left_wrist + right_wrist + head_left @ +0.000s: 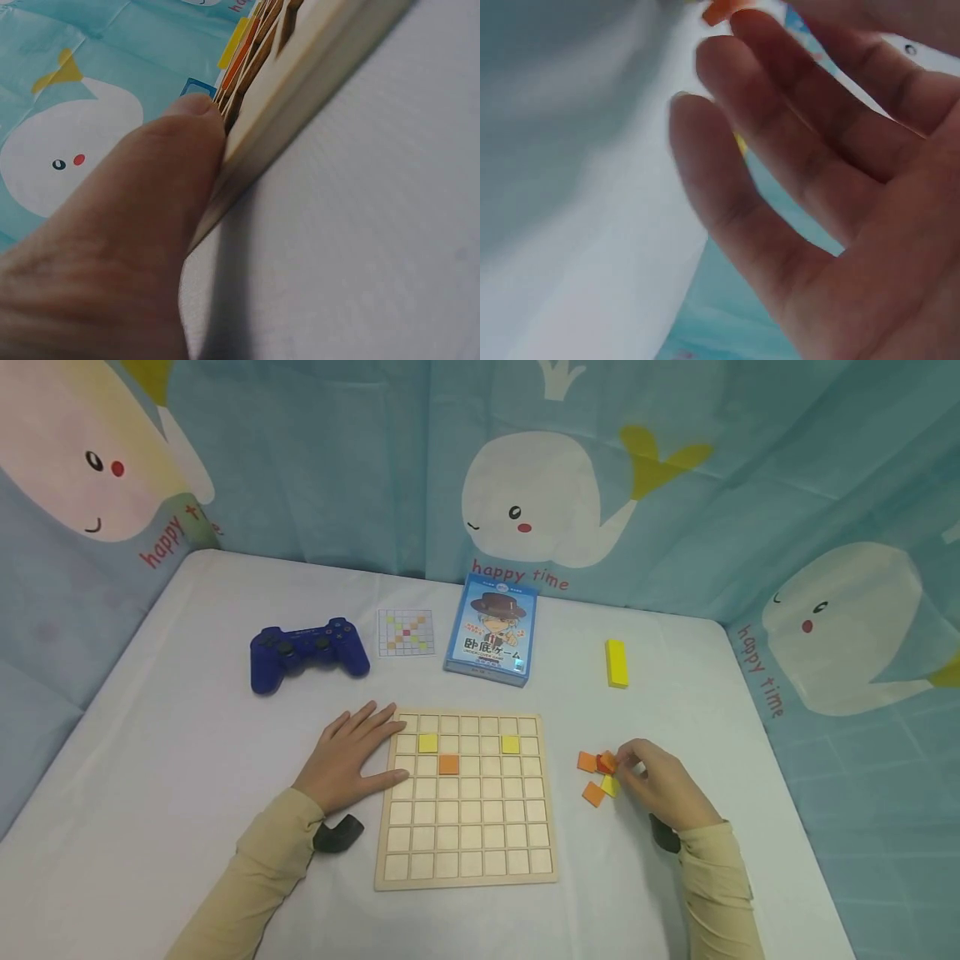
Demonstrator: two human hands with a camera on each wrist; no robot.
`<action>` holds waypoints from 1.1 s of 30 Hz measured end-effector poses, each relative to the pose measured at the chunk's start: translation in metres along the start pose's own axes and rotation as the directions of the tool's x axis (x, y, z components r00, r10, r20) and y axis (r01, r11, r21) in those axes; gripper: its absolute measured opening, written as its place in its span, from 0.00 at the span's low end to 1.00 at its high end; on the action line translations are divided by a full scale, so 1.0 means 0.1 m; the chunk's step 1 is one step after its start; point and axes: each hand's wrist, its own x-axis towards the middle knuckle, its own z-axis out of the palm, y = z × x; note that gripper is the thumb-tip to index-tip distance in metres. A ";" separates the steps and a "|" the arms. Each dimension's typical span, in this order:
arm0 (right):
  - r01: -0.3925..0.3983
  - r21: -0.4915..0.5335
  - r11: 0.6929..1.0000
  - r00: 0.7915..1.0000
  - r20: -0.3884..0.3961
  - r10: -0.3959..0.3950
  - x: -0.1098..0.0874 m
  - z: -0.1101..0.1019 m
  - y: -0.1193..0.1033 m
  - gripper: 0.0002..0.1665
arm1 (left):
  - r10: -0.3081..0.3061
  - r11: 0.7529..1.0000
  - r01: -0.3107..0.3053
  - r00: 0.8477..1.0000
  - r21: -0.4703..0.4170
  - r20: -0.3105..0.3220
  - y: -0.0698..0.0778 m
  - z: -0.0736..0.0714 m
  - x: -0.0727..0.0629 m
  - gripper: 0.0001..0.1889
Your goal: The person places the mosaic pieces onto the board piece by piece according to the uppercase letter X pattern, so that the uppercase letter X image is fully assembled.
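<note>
The board (471,836) is touched at its left edge by the spread left hand (348,764); right of it, an orange tile (610,761) is pinched by the right hand (666,782) among loose tiles (593,794) on the tabletop (675,693). Overlapping ones could be scattered if brushed during lifting.

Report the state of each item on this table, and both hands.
Wooden grid board: flat, three tiles set in, other visible cells empty.
Loose tiles: clustered beside the board.
Undercover Game box: closed, face up.
Sony controller: buttons up, not held.
Pattern card: face up.
Yellow block: untouched.
Left hand: resting on the board.
Right hand: pinching an orange tile.
</note>
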 end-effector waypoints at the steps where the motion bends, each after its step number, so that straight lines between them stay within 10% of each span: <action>1: 0.023 0.000 1.000 1.000 -0.007 -0.023 0.02 -0.01 -0.02 0.11 | 0.000 1.000 0.000 1.000 0.000 -0.002 0.00 0.00 0.00 0.40; 19: -0.002 -0.020 1.000 0.998 0.069 0.003 0.07 0.00 -0.09 0.11 | -0.003 1.000 0.003 1.000 -0.009 -0.003 0.01 0.00 0.00 0.40; 33: 0.211 0.098 0.973 0.971 0.093 -0.220 0.23 0.02 -0.55 0.14 | -0.010 1.000 0.010 1.000 -0.008 0.001 0.00 0.02 0.00 0.40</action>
